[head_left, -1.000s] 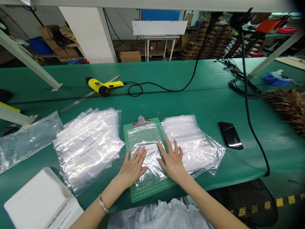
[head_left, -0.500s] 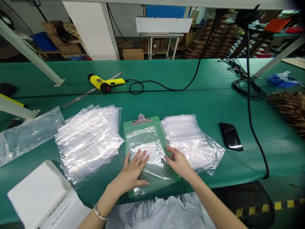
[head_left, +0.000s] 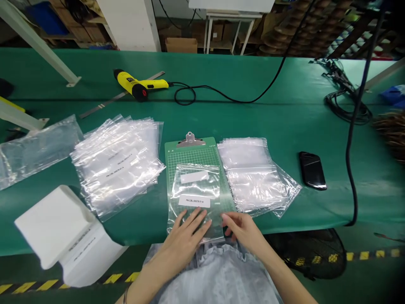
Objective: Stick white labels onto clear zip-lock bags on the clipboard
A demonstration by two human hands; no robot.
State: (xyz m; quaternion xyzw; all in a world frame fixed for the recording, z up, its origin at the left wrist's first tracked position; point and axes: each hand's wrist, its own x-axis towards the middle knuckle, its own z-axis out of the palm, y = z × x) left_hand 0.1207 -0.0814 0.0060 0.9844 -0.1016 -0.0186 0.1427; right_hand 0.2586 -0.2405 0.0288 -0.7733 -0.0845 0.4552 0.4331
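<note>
Working at a green table (head_left: 240, 80), the hands sit at lower centre of the frame, with a heat gun (head_left: 134, 85) at upper left, a white box (head_left: 57, 228) at lower left and a phone (head_left: 312, 170) at right. A left stack (head_left: 117, 164) and a right stack (head_left: 253, 173) of clear bags flank a green clipboard (head_left: 193, 150), its metal clip (head_left: 190, 140) pointing away from the person. On the clipboard's lower half lies a clear bag (head_left: 194, 190), its long axis running roughly straight toward the clip, with a printed label (head_left: 194, 201) facing up. The left hand (head_left: 186, 240) rests on the bag's near end, fingers spread, pinching nothing. The right hand (head_left: 243, 232) has its fingers curled together by the near right corner; any pinch cannot be told. Light, even pressure should suit such thin film, keeping it flat and square to the grid.
</note>
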